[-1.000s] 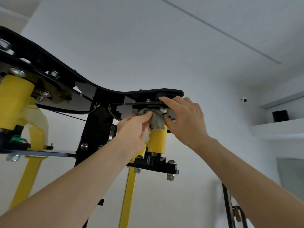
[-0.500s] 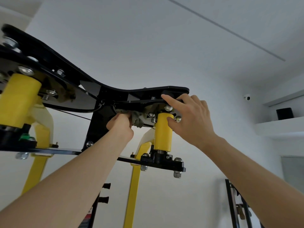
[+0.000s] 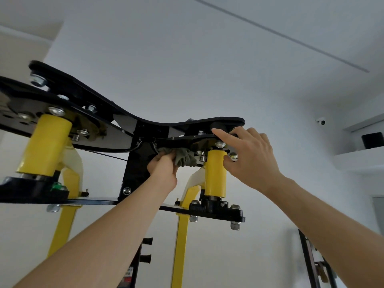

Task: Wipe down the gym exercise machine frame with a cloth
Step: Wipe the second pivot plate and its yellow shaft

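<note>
Left hand (image 3: 164, 169) is gripping the grey-green crumpled cloth (image 3: 185, 159), fingers curled round a bunch of it. It is pressing the cloth up against the underside of the black steel top plate (image 3: 145, 123) of the gym machine frame, just left of the yellow cylindrical sleeve (image 3: 215, 173). A loose fold is hanging down beside the silver bolt heads (image 3: 220, 144).

Right hand (image 3: 249, 161) is bracing and holding nothing. Its index finger is lying straight on the plate edge and its thumb is pushing against the yellow sleeve; the other fingers are partly hidden.

Judging by this, wiping of the plate underside is underway.

Risks:
- The loose fold is likely catching on the bolt heads, or dragging into the gap near the thin black cable (image 3: 108, 155), if swept fast.
- Working overhead, the grip could be slipping and the cloth dropping.
- The right fingers are sitting at what looks like a pivot joint, so a pinch is possible if that arm swings under the push.
</note>
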`<state>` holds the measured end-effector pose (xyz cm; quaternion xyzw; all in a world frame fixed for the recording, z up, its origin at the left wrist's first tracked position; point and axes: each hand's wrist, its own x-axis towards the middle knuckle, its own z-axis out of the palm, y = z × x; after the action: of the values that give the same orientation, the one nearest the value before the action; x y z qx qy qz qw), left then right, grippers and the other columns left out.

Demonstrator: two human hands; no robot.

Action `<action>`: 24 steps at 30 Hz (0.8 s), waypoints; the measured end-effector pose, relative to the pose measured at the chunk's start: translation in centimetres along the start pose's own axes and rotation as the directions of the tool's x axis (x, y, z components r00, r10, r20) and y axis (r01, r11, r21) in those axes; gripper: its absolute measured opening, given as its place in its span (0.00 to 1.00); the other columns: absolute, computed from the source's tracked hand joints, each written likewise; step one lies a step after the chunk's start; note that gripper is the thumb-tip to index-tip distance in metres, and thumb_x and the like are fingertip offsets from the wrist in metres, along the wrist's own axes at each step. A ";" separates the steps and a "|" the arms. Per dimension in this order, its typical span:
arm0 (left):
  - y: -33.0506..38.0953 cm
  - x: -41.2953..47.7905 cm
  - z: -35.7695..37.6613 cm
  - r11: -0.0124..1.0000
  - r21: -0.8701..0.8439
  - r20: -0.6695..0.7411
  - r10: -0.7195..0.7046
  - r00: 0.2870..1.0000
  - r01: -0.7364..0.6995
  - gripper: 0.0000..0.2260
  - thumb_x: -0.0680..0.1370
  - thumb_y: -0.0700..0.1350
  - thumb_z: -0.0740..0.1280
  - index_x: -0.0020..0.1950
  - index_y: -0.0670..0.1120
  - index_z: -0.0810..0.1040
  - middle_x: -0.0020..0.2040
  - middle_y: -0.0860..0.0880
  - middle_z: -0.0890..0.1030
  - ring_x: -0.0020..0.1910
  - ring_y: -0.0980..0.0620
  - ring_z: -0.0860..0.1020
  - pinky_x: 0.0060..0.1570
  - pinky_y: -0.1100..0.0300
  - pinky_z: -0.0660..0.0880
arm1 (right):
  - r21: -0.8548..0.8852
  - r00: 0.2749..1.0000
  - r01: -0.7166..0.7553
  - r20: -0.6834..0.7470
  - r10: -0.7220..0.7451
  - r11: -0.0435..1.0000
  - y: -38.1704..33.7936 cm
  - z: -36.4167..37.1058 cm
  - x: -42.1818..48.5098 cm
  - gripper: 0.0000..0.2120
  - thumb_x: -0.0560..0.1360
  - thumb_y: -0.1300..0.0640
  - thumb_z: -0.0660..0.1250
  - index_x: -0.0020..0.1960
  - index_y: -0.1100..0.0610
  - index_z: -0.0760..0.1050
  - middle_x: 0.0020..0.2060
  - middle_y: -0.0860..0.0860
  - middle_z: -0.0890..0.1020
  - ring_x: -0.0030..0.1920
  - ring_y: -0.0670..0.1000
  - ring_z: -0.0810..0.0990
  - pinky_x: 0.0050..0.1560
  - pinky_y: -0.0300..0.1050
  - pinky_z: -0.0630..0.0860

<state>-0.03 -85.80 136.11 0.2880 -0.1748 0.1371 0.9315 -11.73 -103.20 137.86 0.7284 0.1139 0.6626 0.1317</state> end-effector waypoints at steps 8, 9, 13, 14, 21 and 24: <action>6.3 -4.4 -1.1 0.921 0.246 0.319 0.217 0.922 -0.302 0.07 0.75 0.37 0.74 0.52 0.45 0.84 0.48 0.45 0.87 0.50 0.47 0.85 0.51 0.54 0.80 | 0.309 0.989 -0.118 0.123 0.084 0.944 0.0 -2.0 0.3 0.26 0.73 0.49 0.69 0.72 0.45 0.73 0.53 0.43 0.81 0.51 0.47 0.75 0.59 0.46 0.70; 7.2 -5.1 -0.7 0.890 0.307 0.382 0.210 0.900 -0.338 0.08 0.75 0.37 0.74 0.53 0.45 0.85 0.49 0.45 0.87 0.51 0.46 0.85 0.53 0.52 0.79 | 0.419 0.985 -0.160 0.131 0.115 0.894 -0.1 -2.6 0.4 0.25 0.74 0.52 0.72 0.70 0.47 0.75 0.54 0.43 0.82 0.53 0.46 0.78 0.61 0.45 0.73; 9.8 -7.5 2.2 0.842 0.404 0.588 0.061 0.806 -0.358 0.09 0.76 0.37 0.72 0.56 0.42 0.84 0.50 0.42 0.86 0.48 0.46 0.86 0.49 0.54 0.81 | 0.725 0.955 -0.292 0.182 0.236 0.624 -0.4 -4.9 1.1 0.22 0.75 0.53 0.74 0.69 0.48 0.76 0.58 0.43 0.82 0.59 0.40 0.80 0.62 0.41 0.76; 10.1 -7.9 3.1 0.824 0.421 0.625 0.040 0.780 -0.380 0.08 0.77 0.38 0.72 0.56 0.41 0.84 0.49 0.42 0.86 0.48 0.46 0.85 0.48 0.55 0.81 | 0.763 0.947 -0.315 0.217 0.235 0.565 -0.5 -5.3 1.3 0.23 0.76 0.53 0.74 0.70 0.48 0.75 0.58 0.43 0.83 0.59 0.40 0.80 0.62 0.43 0.77; 10.2 -10.0 7.8 0.711 0.450 0.732 0.054 0.679 -0.541 0.08 0.76 0.35 0.73 0.54 0.39 0.83 0.49 0.43 0.86 0.47 0.46 0.86 0.46 0.57 0.83 | 0.812 0.932 -0.349 0.248 0.265 0.468 1.1 -7.7 2.5 0.15 0.75 0.60 0.74 0.61 0.56 0.80 0.44 0.51 0.87 0.47 0.49 0.86 0.56 0.48 0.81; 10.1 -10.5 9.1 0.689 0.432 0.752 0.082 0.654 -0.582 0.06 0.75 0.35 0.74 0.51 0.40 0.83 0.45 0.44 0.86 0.43 0.47 0.86 0.43 0.58 0.82 | 0.806 0.915 -0.394 0.301 0.267 0.441 2.3 -8.4 2.6 0.06 0.74 0.60 0.76 0.50 0.59 0.83 0.44 0.55 0.87 0.48 0.56 0.86 0.56 0.51 0.82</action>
<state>-15.30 -84.73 143.82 0.5766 -0.4983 0.2533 0.5959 -19.84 -104.16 141.78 0.7464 0.2712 0.4835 -0.3682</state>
